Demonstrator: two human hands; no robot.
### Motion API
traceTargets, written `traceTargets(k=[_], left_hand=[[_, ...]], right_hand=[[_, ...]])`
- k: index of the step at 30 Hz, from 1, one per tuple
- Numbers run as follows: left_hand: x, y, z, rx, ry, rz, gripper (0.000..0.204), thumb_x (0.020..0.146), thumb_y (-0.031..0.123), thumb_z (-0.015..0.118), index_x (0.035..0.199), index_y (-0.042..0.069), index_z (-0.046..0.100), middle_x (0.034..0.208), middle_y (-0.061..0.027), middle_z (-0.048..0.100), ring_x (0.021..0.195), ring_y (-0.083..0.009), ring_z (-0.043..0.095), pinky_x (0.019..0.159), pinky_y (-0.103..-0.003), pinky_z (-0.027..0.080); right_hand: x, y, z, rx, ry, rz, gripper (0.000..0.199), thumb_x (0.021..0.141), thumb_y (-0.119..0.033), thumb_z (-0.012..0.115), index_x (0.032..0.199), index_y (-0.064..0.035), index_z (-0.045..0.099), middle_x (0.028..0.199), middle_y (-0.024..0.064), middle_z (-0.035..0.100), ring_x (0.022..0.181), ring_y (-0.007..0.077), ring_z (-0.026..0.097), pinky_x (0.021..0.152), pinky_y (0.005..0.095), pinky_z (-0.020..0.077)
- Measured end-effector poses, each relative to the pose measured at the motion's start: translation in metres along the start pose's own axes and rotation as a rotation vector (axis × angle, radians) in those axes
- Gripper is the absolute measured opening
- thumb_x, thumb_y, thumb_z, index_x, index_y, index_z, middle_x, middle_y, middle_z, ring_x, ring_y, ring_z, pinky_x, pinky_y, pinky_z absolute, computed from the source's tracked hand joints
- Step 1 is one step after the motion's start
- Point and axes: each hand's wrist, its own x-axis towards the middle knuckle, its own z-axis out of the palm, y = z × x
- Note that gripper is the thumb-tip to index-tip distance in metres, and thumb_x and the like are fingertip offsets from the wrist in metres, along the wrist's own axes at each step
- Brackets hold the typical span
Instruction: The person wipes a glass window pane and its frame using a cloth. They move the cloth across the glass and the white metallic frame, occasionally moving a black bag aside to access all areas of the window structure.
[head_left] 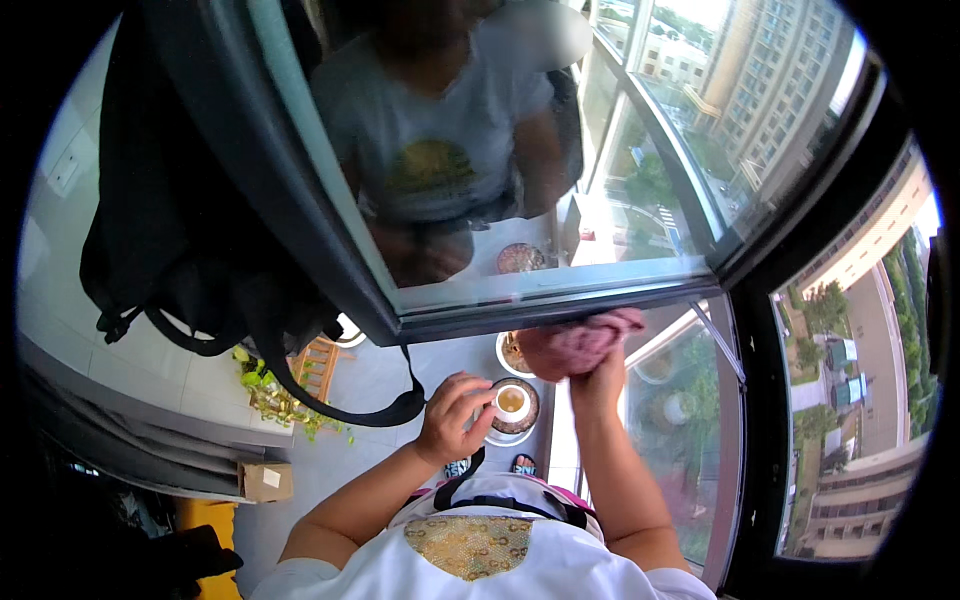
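Note:
My right hand [597, 380] is closed round a bunched pink cloth [585, 343], just under the lower frame of an open glass window sash [560, 297]. Part of the cloth is hidden behind that frame. My left hand [458, 415] is lower and to the left, its fingers curled at the edge of a small white cup [512, 402] with something yellowish inside. Thumb and fingertips appear to pinch the cup's left side. Below the cup, a round pot with brown contents [520, 425] stands on the floor.
A black bag [190, 250] hangs at the left, its strap [370, 415] looping down near my left hand. Beyond it a leafy plant [275, 400] stands by a wooden rack [318, 368]. A cardboard box [266, 482] lies lower left. Tall buildings [775, 80] show outside the window.

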Motion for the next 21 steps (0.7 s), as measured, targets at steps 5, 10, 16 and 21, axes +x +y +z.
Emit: traceTargets(k=[5,10,16,21], left_hand=[[-0.013,0.005,-0.029,0.041,0.159,-0.057,0.025,0.078,0.001,0.069,0.102,0.002,0.062,0.098,-0.0151,0.062,0.085,-0.0318,0.062,0.075,-0.038,0.051],[-0.014,0.01,-0.058,0.099,0.338,-0.102,0.021,0.083,0.002,0.066,0.102,-0.002,0.06,0.093,-0.0154,0.062,0.078,-0.0269,0.059,0.069,-0.034,0.048],[-0.02,0.011,-0.072,0.042,0.365,-0.081,0.021,0.084,0.002,0.064,0.104,-0.002,0.059,0.095,-0.0167,0.062,0.082,-0.0293,0.06,0.074,-0.037,0.049],[-0.017,0.013,-0.078,0.011,0.336,-0.075,0.023,0.084,0.003,0.065,0.106,-0.001,0.059,0.098,-0.0167,0.062,0.084,-0.0301,0.06,0.076,-0.037,0.05]], right_hand=[[-0.043,0.088,0.029,-0.275,-0.354,0.283,0.033,0.101,-0.031,0.046,0.114,-0.001,0.054,0.088,0.0072,0.061,0.076,0.0164,0.059,0.071,0.0301,0.0516],[-0.057,0.114,0.039,-0.253,-0.233,0.572,0.026,0.098,-0.019,0.054,0.117,-0.0008,0.055,0.106,0.0104,0.063,0.096,0.022,0.064,0.083,0.0341,0.0539],[-0.054,0.107,0.041,-0.111,-0.042,0.147,0.029,0.098,-0.02,0.055,0.123,-0.0058,0.05,0.11,0.0104,0.061,0.099,0.023,0.063,0.084,0.0381,0.0552],[-0.066,0.139,0.042,-0.234,-0.125,0.383,0.027,0.096,-0.022,0.058,0.117,-0.0055,0.054,0.105,0.0091,0.062,0.094,0.0214,0.063,0.081,0.0361,0.0548]])
